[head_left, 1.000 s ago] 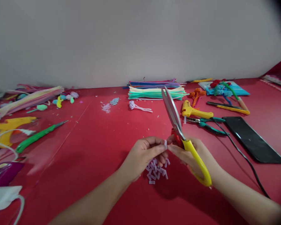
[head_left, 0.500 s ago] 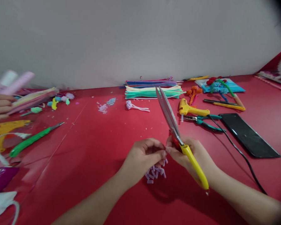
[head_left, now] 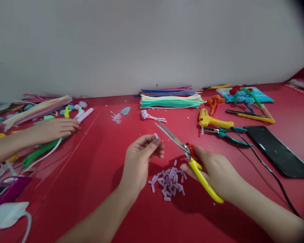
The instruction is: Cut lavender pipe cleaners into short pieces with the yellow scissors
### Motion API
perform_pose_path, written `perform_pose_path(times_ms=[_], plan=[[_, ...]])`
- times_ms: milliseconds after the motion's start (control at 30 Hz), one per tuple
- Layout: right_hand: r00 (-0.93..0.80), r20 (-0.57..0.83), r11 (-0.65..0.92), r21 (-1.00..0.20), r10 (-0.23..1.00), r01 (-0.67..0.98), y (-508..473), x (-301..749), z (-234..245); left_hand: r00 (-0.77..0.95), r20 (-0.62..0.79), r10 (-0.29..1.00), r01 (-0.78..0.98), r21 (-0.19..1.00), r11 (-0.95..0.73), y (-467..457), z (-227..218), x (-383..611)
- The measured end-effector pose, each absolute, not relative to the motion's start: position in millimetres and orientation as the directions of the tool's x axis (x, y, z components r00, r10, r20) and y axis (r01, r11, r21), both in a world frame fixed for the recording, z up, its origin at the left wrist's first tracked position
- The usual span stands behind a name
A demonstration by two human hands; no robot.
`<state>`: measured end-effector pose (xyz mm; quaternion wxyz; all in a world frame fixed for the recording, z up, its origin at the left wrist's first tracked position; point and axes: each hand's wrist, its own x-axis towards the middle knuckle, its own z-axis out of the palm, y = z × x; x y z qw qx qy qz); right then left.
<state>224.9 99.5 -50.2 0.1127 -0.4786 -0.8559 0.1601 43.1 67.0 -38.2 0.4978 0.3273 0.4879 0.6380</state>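
My left hand (head_left: pixel 140 157) pinches a small lilac piece (head_left: pixel 156 136) between thumb and forefinger, above the red table (head_left: pixel 96 189). In my right hand (head_left: pixel 215 168) is a pair of scissors (head_left: pixel 171 136) with yellow and red handles, its blades pointing up and left toward my left hand. The two blades look nearly together, and their tips are apart from the lilac piece. Below and between my hands lies a loose pile of short lilac cut pieces (head_left: pixel 170 180). Beyond the scissors rests a pale lilac pipe-cleaner flower (head_left: pixel 153 116) with its stems.
Bundles of pipe cleaners (head_left: pixel 172 101) lie along the wall. A yellow glue gun (head_left: pixel 214 122), pliers (head_left: pixel 228 135), a black phone (head_left: pixel 278 152) and a cable stand right. Another person's hand (head_left: pixel 55 130) is at the left near lilac sticks (head_left: pixel 86 115), above a purple device (head_left: pixel 8 190).
My hands have moved apart, uncovering the pile. The left now lifts a lilac piece; the scissors have tilted further left. The other person's hand came down to the table with the sticks.
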Motion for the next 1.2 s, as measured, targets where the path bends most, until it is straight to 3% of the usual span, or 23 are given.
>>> perform_pose_path(times_ms=[233, 667, 1200], plan=[[-0.573, 0.027, 0.565, -0.208, 0.819, 0.799, 96.2, 223.0, -57.4, -0.290, -0.050, 0.956, -0.345, 0.937, -0.056, 65.5, -37.9, 42.5], [-0.591, 0.091, 0.597, -0.179, 0.801, 0.782, 94.4, 222.7, -60.9, -0.328, -0.096, 0.940, -0.389, 0.920, -0.042, 64.5, -35.6, 45.4], [-0.589, 0.067, 0.589, -0.201, 0.806, 0.783, 91.9, 219.0, -62.2, -0.300, -0.115, 0.947, -0.430, 0.902, -0.027, 63.8, -36.4, 45.8]])
